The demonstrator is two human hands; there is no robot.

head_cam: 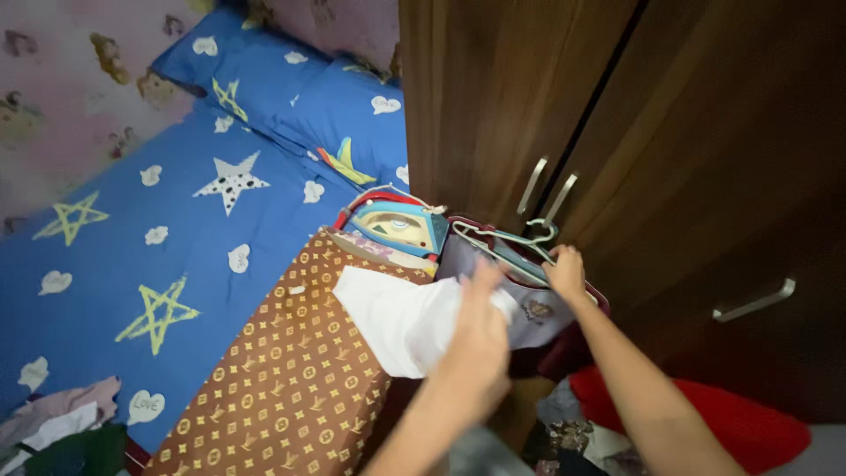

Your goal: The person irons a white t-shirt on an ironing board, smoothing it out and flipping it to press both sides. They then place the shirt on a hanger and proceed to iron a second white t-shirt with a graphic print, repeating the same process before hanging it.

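Both hands: left hand (480,330) grips white garment (397,322), right hand (566,271) on hangers (507,247).

Only 1 view is showing: the head camera is looking steeply down from above the person's own forearms, tilting somewhat, sitting close over the brown patterned board (291,379). It is facing the wooden wardrobe (634,132), taking in the blue bed (132,256) at left.

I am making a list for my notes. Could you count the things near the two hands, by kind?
White cloth, held by left hand: 1
Hangers, touched by right hand: cannot tell exactly
Iron: 1
Patterned ironing board: 1
Cupboard handles: 3
Total, without hangers: 6
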